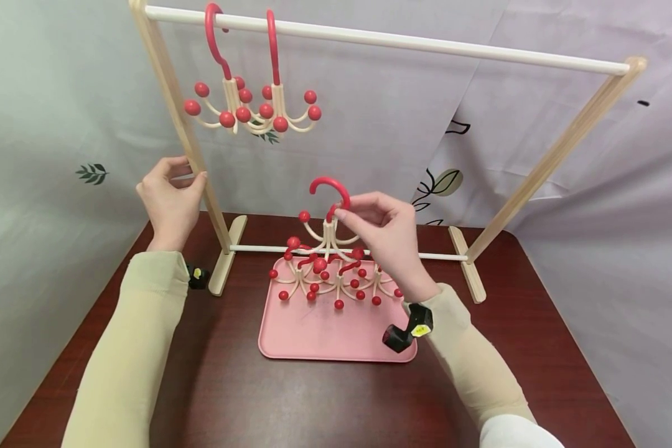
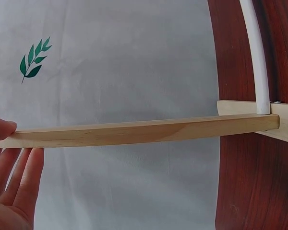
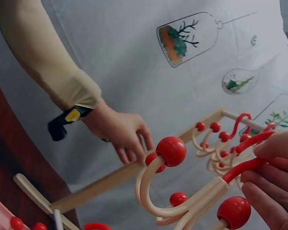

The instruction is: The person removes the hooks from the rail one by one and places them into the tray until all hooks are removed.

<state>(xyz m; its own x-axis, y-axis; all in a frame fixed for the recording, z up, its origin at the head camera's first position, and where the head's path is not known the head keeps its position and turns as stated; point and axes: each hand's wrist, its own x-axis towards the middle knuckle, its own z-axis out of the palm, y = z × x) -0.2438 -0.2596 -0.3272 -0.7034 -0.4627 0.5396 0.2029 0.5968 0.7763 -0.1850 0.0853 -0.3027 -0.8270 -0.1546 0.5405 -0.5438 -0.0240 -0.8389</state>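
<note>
My right hand [image 1: 389,233] pinches the red hook of a cream multi-arm hanger [image 1: 328,233] with red ball tips, held above the back of the pink tray [image 1: 336,336]. In the right wrist view the same hanger [image 3: 201,201] hangs tilted from the right fingers [image 3: 273,191]. My left hand [image 1: 173,199] grips the left wooden post [image 1: 204,186] of a rack between thumb and fingers; the left wrist view shows that post [image 2: 134,134] too. Two like hangers, a left one [image 1: 231,96] and a right one [image 1: 278,99], hang from the rack's white top rod [image 1: 425,43].
Several more hangers [image 1: 338,286] lie on the tray's back half. The rack's right post [image 1: 554,155] and foot [image 1: 467,264] stand at the right, with a lower white rod [image 1: 442,256] behind the tray. A patterned curtain [image 1: 369,124] hangs behind the dark wooden table [image 1: 313,404].
</note>
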